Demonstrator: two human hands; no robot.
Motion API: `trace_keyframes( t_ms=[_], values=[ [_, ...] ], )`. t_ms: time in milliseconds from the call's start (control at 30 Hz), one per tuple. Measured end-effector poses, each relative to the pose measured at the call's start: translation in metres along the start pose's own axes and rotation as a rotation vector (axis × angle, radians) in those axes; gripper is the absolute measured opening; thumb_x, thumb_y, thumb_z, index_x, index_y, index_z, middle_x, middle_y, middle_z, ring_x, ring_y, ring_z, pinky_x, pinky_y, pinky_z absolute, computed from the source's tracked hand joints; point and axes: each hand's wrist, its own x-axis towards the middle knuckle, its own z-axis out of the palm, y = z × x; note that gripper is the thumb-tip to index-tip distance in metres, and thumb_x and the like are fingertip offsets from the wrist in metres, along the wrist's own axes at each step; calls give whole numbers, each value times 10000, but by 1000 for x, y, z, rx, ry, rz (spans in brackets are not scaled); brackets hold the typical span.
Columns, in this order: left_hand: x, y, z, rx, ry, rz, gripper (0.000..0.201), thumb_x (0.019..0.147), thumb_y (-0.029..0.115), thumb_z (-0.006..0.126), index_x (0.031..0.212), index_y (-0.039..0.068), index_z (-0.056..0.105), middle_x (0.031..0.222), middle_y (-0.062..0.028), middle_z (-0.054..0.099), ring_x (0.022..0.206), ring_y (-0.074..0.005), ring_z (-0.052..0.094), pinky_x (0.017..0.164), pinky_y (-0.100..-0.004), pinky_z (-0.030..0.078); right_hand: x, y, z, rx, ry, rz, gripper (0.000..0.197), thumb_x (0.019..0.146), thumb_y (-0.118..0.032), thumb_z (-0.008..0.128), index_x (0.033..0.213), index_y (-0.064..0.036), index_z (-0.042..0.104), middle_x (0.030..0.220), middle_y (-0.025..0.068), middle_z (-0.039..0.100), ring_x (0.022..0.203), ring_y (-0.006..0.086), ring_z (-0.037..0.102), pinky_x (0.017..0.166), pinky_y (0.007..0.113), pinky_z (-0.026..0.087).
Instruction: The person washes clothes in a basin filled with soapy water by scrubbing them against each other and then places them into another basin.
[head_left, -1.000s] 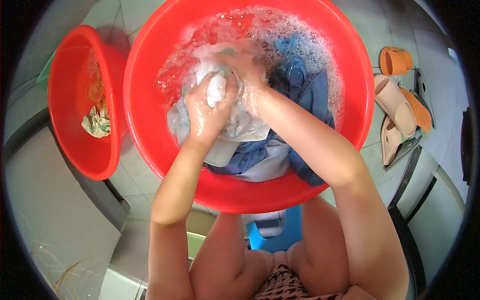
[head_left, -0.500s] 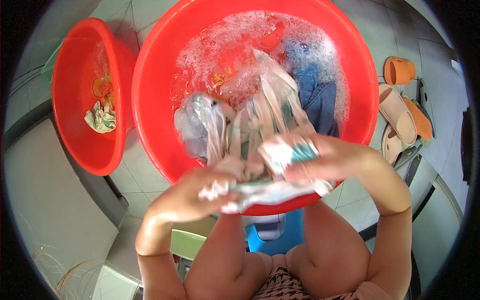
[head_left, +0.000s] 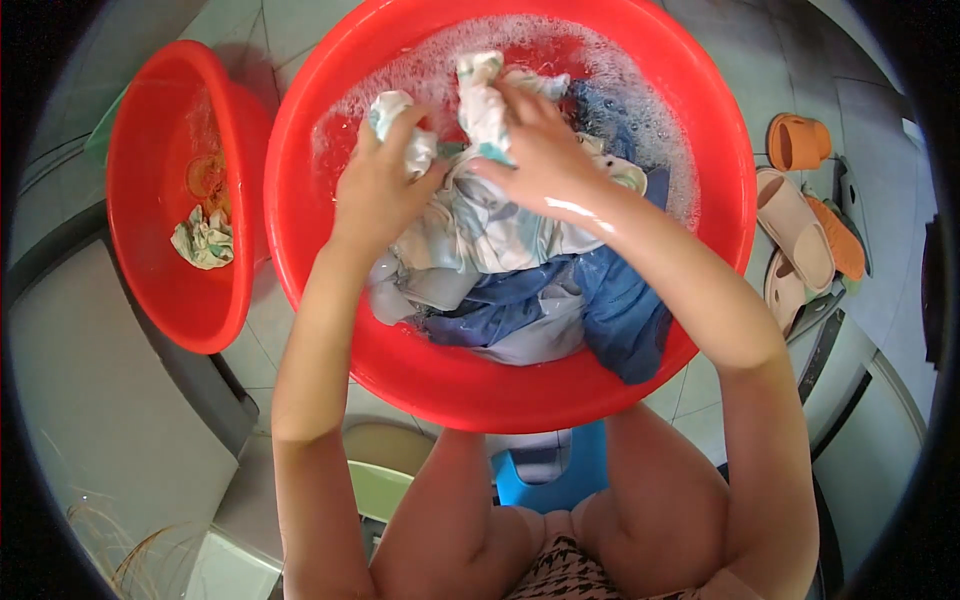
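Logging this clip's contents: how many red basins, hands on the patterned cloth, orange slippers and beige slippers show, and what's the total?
Red basins: 2 (large basin, small basin)
Hands on the patterned cloth: 2 (left hand, right hand)
Orange slippers: 2
Beige slippers: 2
Total: 8

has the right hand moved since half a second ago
Yes, the right hand has moved forward, away from the near rim of the large red tub and farther across it.
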Motion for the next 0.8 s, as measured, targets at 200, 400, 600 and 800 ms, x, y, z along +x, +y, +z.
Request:
trace_keyframes(
  t_ms=[200, 400, 600, 800],
  values=[
    [14, -75, 69, 336, -175, -76, 495, 782, 375, 680, 1199, 123, 589, 1090, -233, 579, 995, -371, 589, 847, -447, 495, 8, 17, 44, -246, -235, 169, 552, 818, -371, 605, 1222, 5, 574, 1401, 247, 394, 1301, 383, 350, 1111, 451, 264],
    [2, -94, 107, 165, -161, -184, 415, 798, 346, 685, 1110, 82, 606, 1019, -208, 610, 926, -360, 607, 809, -407, 501, 19, 10, 66, 519, 285, 485, 615, 840, -378, 640, 1275, 19, 466, 1152, 245, 589, 1023, 380, 585, 917, 424, 451],
    [4, -63, 108, -1156, -137, -405, 350, 815, 317, 689, 1021, 42, 623, 947, -183, 641, 857, -349, 626, 771, -367, 506, 38, 13, 86, 940, 32, 760, 690, 739, -496, 715, 1185, 9, 567, 979, 210, 640, 915, 298, 627, 816, 371, 504],
    [-20, 53, 42, -492, 233, -22, 252, 838, 266, 669, 956, 45, 642, 859, -260, 625, 835, -412, 627, 724, -418, 497, 17, 10, 84, 1000, 225, 167, 343, 849, -242, 629, 1109, -18, 629, 987, 83, 639, 890, 168, 605, 781, 294, 487]
  ],
)
